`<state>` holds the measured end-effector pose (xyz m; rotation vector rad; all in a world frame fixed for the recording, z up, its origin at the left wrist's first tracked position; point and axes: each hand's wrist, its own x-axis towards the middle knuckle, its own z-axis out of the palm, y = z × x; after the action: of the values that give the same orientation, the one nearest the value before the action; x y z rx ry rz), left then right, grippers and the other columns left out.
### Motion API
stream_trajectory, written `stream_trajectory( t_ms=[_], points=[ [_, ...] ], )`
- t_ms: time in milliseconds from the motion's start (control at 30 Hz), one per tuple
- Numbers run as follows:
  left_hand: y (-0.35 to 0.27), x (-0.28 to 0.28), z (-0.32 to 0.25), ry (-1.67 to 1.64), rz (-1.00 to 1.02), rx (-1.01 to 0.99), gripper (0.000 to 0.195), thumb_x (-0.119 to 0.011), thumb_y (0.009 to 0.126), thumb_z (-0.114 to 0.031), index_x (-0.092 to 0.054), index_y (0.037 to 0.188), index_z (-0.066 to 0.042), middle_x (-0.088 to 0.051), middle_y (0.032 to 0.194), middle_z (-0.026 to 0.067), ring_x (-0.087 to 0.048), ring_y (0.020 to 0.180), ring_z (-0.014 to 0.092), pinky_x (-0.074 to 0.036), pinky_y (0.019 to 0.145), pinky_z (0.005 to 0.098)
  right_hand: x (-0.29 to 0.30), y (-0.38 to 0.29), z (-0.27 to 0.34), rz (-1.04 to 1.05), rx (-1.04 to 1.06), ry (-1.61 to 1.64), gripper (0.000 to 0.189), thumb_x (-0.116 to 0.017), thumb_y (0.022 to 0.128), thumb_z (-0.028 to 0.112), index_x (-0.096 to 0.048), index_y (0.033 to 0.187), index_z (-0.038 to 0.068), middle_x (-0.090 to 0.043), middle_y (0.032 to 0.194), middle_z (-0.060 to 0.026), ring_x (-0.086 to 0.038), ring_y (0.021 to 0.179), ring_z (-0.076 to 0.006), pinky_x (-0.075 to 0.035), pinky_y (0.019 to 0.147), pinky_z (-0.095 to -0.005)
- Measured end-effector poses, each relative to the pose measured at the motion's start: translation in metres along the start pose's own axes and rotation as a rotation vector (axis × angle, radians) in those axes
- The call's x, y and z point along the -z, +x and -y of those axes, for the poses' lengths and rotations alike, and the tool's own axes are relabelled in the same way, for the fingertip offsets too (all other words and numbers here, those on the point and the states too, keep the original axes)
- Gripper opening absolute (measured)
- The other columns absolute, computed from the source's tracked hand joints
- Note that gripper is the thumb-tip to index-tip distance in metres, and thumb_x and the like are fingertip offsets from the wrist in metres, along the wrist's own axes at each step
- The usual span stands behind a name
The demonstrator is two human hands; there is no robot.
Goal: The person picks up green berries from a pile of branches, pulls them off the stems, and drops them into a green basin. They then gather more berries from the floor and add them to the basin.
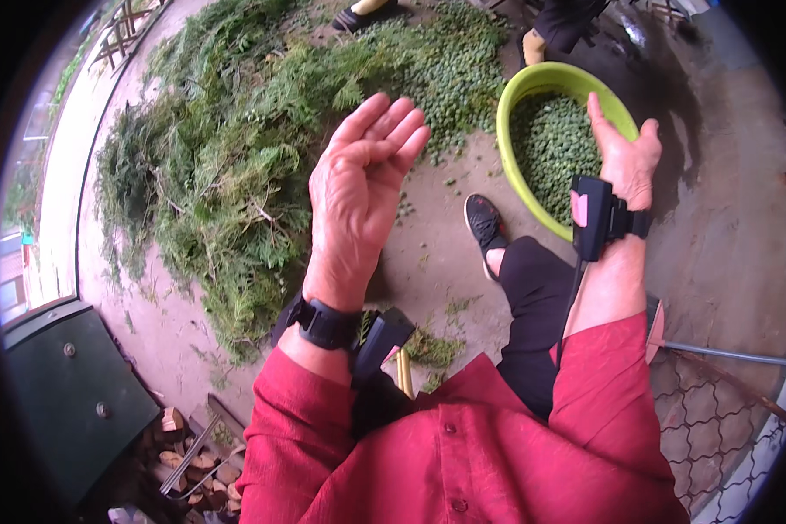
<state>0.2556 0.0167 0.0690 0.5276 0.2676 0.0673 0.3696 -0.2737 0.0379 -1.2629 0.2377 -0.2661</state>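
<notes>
My left hand is held palm up above the ground, with its fingers side by side, loosely bent, and its thumb across the palm. Nothing shows in it. To its left and beyond lies a heap of cut green conifer branches. My right hand overlaps the right rim of a lime-green plastic basin, thumb and fingers spread. Whether it touches the rim cannot be told. Small green cones fill much of the basin, and more loose green cones cover the floor between heap and basin.
Other people's feet are at the top, one a dark shoe. My own black shoe stands beside the basin. Split firewood and a dark green panel are at lower left; wire mesh lies at lower right.
</notes>
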Motion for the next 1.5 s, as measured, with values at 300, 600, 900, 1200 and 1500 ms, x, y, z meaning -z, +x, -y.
stream_trajectory(
  t_ms=[300,600,900,1200,1500],
  points=[
    [-0.036,-0.014,0.009,0.271,0.613,0.342,0.047,-0.048,0.086,-0.011,-0.040,0.128,0.008,-0.050,0.122,0.0253,-0.053,0.111,0.033,-0.041,0.097,0.0424,-0.029,-0.020,0.005,0.152,-0.187,0.548,0.050,-0.050,0.085,-0.009,-0.020,0.125,-0.016,-0.038,0.112,-0.0225,-0.046,0.105,-0.0254,-0.048,0.090,-0.0353],
    [-0.039,-0.010,-0.002,0.740,0.415,0.224,0.041,-0.064,0.082,-0.025,-0.059,0.116,-0.003,-0.061,0.113,0.0078,-0.052,0.109,0.016,-0.036,0.097,0.0301,-0.044,-0.047,0.003,0.507,-0.033,-0.104,0.050,-0.052,0.080,-0.009,-0.032,0.125,-0.013,-0.049,0.113,-0.0156,-0.050,0.106,-0.0174,-0.041,0.097,-0.0284],
    [-0.032,0.024,-0.047,0.540,-0.020,-0.016,0.031,-0.048,0.093,-0.019,-0.054,0.113,0.004,-0.060,0.110,0.0173,-0.058,0.101,0.025,-0.043,0.093,0.0362,-0.084,-0.059,-0.104,0.467,-0.493,0.174,0.020,-0.058,0.087,0.022,-0.059,0.086,0.002,-0.062,0.075,-0.0077,-0.061,0.068,-0.0185,-0.052,0.064,-0.0302],
    [-0.044,0.053,-0.080,0.148,-0.032,-0.002,0.034,-0.041,0.095,-0.018,-0.047,0.120,0.005,-0.054,0.117,0.0173,-0.052,0.107,0.025,-0.039,0.097,0.0380,0.025,-0.188,-0.297,0.281,-0.915,-0.058,0.033,-0.058,0.087,0.035,-0.056,0.093,0.003,-0.061,0.076,-0.0081,-0.063,0.063,-0.0201,-0.054,0.055,-0.0319],
    [-0.056,0.055,-0.097,0.121,-0.042,0.004,0.036,-0.038,0.097,-0.020,-0.043,0.124,0.003,-0.051,0.117,0.0148,-0.050,0.103,0.024,-0.039,0.092,0.0388,0.025,-0.219,-0.370,-0.063,-1.163,-0.221,0.047,-0.056,0.088,0.036,-0.042,0.113,-0.001,-0.055,0.099,-0.0226,-0.057,0.097,-0.0361,-0.050,0.079,-0.0499]
  ],
)
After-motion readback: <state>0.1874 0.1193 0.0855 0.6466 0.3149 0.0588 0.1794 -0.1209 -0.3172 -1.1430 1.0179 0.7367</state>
